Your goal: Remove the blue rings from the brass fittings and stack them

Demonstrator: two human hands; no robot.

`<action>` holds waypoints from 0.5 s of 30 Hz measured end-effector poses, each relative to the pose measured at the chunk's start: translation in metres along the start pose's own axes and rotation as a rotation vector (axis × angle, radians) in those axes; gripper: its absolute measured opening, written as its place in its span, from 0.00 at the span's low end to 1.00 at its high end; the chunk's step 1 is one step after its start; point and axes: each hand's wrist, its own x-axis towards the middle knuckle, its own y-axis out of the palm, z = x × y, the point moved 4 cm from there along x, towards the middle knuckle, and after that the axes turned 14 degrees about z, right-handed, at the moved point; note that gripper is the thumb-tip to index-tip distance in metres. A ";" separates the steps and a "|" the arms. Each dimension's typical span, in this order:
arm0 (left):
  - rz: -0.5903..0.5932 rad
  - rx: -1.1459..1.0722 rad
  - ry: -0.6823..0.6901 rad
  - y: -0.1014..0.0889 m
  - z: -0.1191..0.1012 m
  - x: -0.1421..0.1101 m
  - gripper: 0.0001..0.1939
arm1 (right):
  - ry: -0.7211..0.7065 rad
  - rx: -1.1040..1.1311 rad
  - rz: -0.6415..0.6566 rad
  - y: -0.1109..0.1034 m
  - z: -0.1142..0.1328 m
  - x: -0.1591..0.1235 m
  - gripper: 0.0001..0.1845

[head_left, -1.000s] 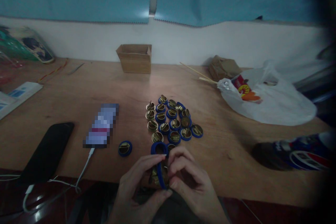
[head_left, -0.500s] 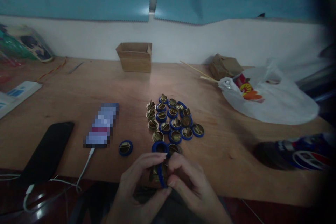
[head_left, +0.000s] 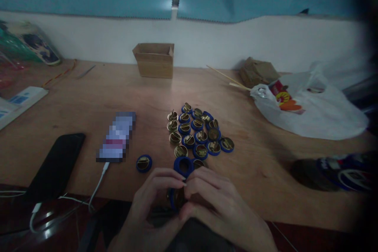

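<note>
My left hand (head_left: 153, 201) and my right hand (head_left: 211, 201) meet at the near edge of the wooden table (head_left: 88, 106), fingers pinched together on one small blue-rimmed gold disc (head_left: 176, 199) held on edge between them. Just beyond my fingertips lies an empty blue ring (head_left: 183, 165). Behind it sits a cluster of several blue and gold discs (head_left: 198, 134). A single blue disc (head_left: 143, 163) lies apart to the left.
A lit phone (head_left: 117, 137) on a white cable and a dark phone (head_left: 57, 165) lie at the left. A small cardboard box (head_left: 154, 60) stands at the back. A white plastic bag (head_left: 313, 106) and a blue drink bottle (head_left: 339, 169) lie at the right.
My hands have closed tighter over the disc, turning it so less of it shows. The view has shifted slightly; things on the table stay put.
</note>
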 end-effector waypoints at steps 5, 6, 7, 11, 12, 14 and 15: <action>0.010 -0.069 0.032 0.002 -0.004 0.003 0.22 | -0.108 -0.030 0.016 -0.007 0.008 -0.001 0.10; 0.003 -0.074 0.041 0.002 -0.005 0.002 0.22 | -0.118 -0.040 0.022 -0.008 0.009 0.000 0.10; 0.000 -0.079 0.053 0.001 -0.006 0.002 0.23 | -0.124 -0.056 0.024 -0.008 0.010 0.000 0.10; 0.017 -0.086 0.106 -0.002 -0.008 -0.001 0.26 | -0.173 -0.143 -0.002 -0.009 0.016 0.000 0.10; 0.021 -0.077 0.122 -0.003 -0.010 -0.001 0.27 | -0.187 -0.163 -0.013 -0.009 0.018 0.000 0.10; 0.014 -0.036 0.147 -0.005 -0.015 0.000 0.26 | -0.217 -0.202 -0.028 -0.010 0.022 -0.001 0.12; 0.007 -0.014 0.160 -0.007 -0.018 0.001 0.26 | -0.223 -0.223 -0.026 -0.010 0.024 -0.002 0.12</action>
